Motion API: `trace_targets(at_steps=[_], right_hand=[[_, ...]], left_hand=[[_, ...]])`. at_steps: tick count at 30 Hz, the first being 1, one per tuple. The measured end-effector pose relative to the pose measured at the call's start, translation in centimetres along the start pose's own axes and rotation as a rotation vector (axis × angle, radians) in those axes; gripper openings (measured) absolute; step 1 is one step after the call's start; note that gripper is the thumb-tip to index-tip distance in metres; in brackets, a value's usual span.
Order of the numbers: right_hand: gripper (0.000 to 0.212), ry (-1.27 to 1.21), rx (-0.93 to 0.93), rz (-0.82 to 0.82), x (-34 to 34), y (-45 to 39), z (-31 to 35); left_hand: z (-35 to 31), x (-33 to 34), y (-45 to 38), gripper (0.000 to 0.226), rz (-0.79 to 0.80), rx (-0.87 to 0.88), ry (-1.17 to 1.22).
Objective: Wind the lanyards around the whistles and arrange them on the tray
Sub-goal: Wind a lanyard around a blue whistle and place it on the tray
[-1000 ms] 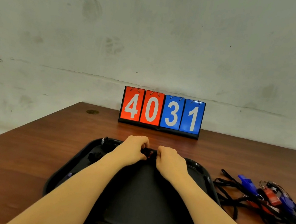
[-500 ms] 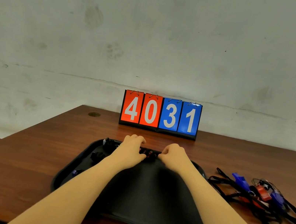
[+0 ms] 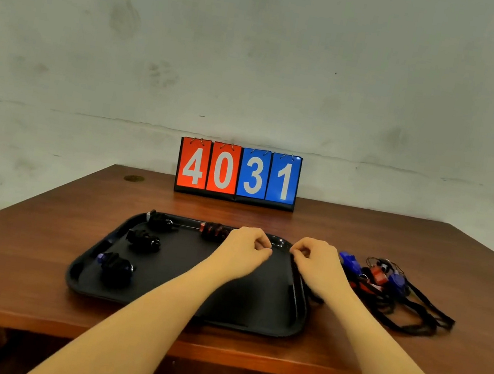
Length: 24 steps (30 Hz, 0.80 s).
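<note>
Red whistle [image 3: 214, 231], wound with black lanyard, lies at tray [image 3: 250, 323] far edge, long axis left-right along rim. Three more wound whistles [image 3: 143, 240] in column at tray left side. Left hand [image 3: 245, 248] over tray far right part, fingers loosely curled, holding nothing. Right hand [image 3: 317, 257] over tray right rim, fingers curled; if pinching something, cannot tell. Unwound pile [image 3: 385, 283] on table [image 3: 19, 247], right of tray.

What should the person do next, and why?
Probably reach the right hand over to the tangled pile of whistles beside the tray and pick one up. Four wound whistles already lie on the tray, the newest one at its far rim, and both hands look empty.
</note>
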State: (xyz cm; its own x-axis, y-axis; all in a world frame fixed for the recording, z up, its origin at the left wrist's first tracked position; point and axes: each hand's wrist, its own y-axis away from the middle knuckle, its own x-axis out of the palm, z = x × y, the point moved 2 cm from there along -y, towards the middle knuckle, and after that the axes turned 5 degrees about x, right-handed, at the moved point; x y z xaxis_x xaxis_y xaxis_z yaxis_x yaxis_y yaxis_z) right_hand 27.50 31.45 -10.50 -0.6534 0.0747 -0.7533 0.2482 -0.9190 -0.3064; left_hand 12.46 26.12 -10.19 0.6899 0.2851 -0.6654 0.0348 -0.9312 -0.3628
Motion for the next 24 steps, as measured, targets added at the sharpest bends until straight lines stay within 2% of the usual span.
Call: trace_targets(at_steps=[7, 10, 13, 17, 21, 24], right_hand=[[0.028, 0.380, -0.072, -0.124, -2.2, -0.2, -3.7], [0.036, 0.587, -0.036, -0.105, -2.4, -0.4, -5.1], [0.032, 0.698, 0.001, -0.074, -2.4, -0.5, -6.0], [0.029, 0.537, -0.080, -0.129, -2.5, -0.7, -6.1], [0.024, 0.332, -0.146, -0.247, -3.1, -0.7, -5.4], [0.022, 0.304, -0.176, -0.252, -3.3, -0.7, -4.8]], left_hand=[[-2.3, 4.0, -2.0, 0.014, 0.049, 0.056, -0.043], [-3.0, 5.2, -3.1, 0.017, 0.076, 0.094, -0.088], [-3.4, 6.6, -4.1, 0.028, 0.139, 0.112, -0.174], [-3.6, 8.0, -5.1, 0.047, 0.271, 0.131, -0.313], [-3.6, 7.8, -5.4, 0.022, 0.126, 0.127, -0.172], [-3.9, 6.4, -4.9, 0.020, 0.036, 0.128, -0.113]])
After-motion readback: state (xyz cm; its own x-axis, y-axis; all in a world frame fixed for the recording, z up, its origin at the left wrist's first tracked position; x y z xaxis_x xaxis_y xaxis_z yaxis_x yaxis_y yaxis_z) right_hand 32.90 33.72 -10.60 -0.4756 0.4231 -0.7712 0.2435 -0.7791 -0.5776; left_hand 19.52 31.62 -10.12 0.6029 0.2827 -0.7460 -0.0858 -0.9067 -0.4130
